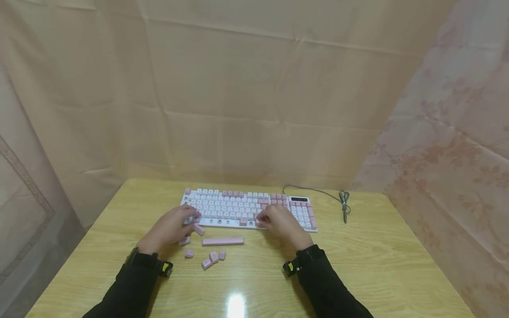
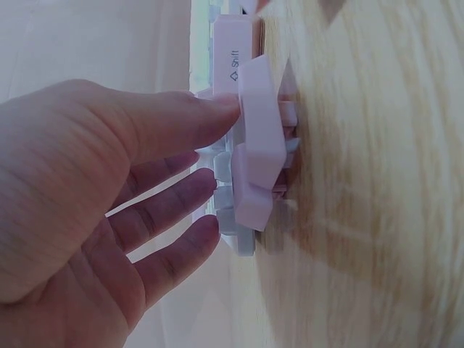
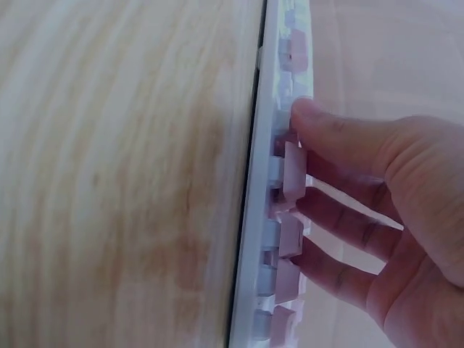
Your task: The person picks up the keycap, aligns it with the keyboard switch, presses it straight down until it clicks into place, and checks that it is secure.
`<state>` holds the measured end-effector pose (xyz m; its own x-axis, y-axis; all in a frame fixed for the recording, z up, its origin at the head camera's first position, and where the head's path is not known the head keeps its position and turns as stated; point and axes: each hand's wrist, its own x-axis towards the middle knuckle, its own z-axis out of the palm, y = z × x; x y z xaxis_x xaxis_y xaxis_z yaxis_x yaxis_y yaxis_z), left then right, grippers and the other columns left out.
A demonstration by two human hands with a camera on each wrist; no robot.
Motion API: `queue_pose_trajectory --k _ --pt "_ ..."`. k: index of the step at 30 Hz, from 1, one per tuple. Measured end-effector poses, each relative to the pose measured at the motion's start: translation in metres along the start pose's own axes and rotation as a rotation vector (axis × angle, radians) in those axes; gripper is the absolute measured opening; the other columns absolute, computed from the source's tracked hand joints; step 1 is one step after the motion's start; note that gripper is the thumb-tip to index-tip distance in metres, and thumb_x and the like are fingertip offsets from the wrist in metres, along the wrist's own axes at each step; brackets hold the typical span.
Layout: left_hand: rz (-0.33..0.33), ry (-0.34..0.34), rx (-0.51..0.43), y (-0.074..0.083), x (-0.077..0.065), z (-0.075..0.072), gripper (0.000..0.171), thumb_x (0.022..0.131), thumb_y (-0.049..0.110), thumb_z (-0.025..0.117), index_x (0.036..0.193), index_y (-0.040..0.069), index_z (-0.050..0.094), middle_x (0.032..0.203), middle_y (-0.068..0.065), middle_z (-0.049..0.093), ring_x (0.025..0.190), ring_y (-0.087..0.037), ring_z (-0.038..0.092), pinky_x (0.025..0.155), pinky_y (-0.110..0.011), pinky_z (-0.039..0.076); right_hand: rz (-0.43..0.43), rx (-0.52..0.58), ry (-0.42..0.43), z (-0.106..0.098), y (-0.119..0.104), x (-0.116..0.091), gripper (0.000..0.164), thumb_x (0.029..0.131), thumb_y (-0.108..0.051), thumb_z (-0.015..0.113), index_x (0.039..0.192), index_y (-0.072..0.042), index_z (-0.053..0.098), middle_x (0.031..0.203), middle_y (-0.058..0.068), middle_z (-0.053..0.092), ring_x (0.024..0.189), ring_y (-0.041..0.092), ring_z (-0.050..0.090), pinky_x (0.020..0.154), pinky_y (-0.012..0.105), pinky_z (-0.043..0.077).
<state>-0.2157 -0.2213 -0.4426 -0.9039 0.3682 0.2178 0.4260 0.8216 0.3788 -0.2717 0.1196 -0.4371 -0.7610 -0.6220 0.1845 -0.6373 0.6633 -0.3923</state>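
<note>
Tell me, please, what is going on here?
A person's left hand is at the left end of a white-and-pink plastic keyboard; the right hand is at its front, right of centre. A long pink bar-shaped keycap and smaller pink keycaps lie loose on the yellow wooden table. Whether either hand pinches a keycap is unclear.

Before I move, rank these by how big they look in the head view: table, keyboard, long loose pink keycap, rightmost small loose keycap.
Largest to smallest:
1. table, running past the bottom edge
2. keyboard
3. long loose pink keycap
4. rightmost small loose keycap
</note>
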Motion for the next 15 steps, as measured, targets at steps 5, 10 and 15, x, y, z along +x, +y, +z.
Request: queue_pose_trajectory --k 5,10,15 --pt "0.005 0.017 -0.005 0.0010 -0.0008 0.0022 0.023 0.090 0.006 0.076 0.113 0.006 0.072 0.117 -0.012 0.067 0.109 -0.034 0.064 0.096 -0.055 0.050 -0.028 -0.032 0.020 0.0013 0.0003 -0.0023 0.015 0.088 -0.014 0.079 0.101 -0.007 0.079 0.096 0.005 0.076 0.088 0.016 0.070 0.080 0.028 0.057" --pt "0.020 0.019 -0.004 -0.0004 -0.0019 0.0034 0.025 0.089 0.006 0.077 0.113 0.006 0.072 0.118 -0.013 0.067 0.109 -0.034 0.064 0.096 -0.055 0.050 -0.019 -0.051 0.005 0.0011 -0.0007 -0.0023 0.015 0.087 -0.016 0.080 0.101 -0.009 0.080 0.098 0.003 0.076 0.089 0.016 0.070 0.082 0.029 0.057" --pt "0.028 0.028 0.006 -0.0015 -0.0007 0.0039 0.025 0.088 0.006 0.078 0.112 0.006 0.072 0.116 -0.012 0.067 0.108 -0.033 0.064 0.096 -0.054 0.050 0.001 -0.072 0.028 0.0013 -0.0004 -0.0006 0.014 0.085 -0.017 0.082 0.097 -0.011 0.080 0.094 0.000 0.073 0.087 0.015 0.068 0.081 0.029 0.056"
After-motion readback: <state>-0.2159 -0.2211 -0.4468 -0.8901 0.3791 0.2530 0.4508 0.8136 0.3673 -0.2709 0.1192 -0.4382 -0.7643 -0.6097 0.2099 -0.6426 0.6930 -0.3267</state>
